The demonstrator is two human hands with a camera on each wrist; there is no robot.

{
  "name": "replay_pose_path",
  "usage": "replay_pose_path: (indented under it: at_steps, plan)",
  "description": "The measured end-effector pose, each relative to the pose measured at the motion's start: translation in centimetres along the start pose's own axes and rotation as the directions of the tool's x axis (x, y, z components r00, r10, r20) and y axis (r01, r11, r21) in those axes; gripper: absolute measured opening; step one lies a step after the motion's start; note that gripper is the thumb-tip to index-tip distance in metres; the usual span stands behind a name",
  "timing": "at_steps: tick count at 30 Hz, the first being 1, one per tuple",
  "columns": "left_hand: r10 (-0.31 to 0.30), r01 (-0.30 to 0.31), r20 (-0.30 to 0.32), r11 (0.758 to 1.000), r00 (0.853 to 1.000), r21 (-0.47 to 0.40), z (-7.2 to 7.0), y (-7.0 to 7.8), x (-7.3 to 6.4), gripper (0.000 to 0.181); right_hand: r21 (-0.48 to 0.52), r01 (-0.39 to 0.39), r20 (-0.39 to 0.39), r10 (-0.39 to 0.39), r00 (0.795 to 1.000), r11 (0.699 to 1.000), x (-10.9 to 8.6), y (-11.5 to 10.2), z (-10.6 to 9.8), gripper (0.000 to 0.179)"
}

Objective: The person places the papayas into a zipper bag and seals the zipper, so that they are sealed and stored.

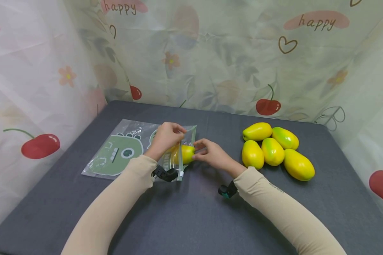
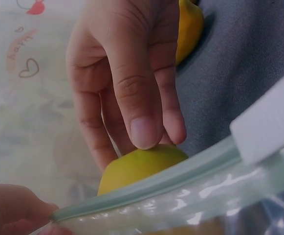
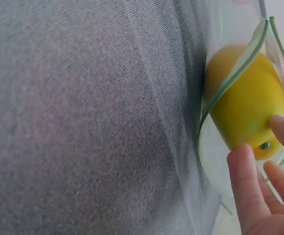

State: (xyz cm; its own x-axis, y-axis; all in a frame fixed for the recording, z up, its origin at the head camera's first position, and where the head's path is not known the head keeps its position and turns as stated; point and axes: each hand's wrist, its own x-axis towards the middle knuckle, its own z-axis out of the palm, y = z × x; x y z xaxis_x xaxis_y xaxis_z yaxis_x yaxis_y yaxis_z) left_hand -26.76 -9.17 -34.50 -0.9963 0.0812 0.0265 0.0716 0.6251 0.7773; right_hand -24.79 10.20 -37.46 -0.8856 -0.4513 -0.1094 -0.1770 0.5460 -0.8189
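A clear zip bag [image 1: 135, 127] with green cartoon prints lies on the table, its mouth toward the right. My left hand [image 1: 167, 138] pinches the edge of that mouth; its fingertips [image 2: 22, 205] show at the corner of the left wrist view. One yellow mango [image 3: 249, 98] sits largely inside the mouth, its greenish stem end sticking out. With fingers extended and slightly spread, my right hand [image 1: 212, 154] touches this exposed end with thumb and fingertips. A white slider [image 2: 266, 120] sits on the green zip strip.
Several yellow-green mangoes [image 1: 272, 151] lie grouped on the right of the dark table [image 1: 210, 219]. Patterned curtains [image 1: 204, 63] hang behind and at both sides. A thin cable [image 1: 335, 115] shows by the back right corner.
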Motion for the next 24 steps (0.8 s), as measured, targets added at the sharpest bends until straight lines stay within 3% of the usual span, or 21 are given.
replay_pose_path:
  at_steps: [6, 24]
  plan:
    - [-0.003, 0.003, -0.001, 1.0, 1.0, 0.013, -0.1, 0.2, 0.1, 0.02, -0.014, 0.026, -0.007, -0.026, 1.0, 1.0, 0.1, -0.2, 0.2, 0.041]
    - [-0.006, 0.006, 0.002, 1.0, 1.0, -0.003, -0.3, 0.2, 0.1, 0.022, 0.003, 0.097, 0.032, -0.097, 0.995, 0.995, 0.4, -0.5, 1.2, 0.037]
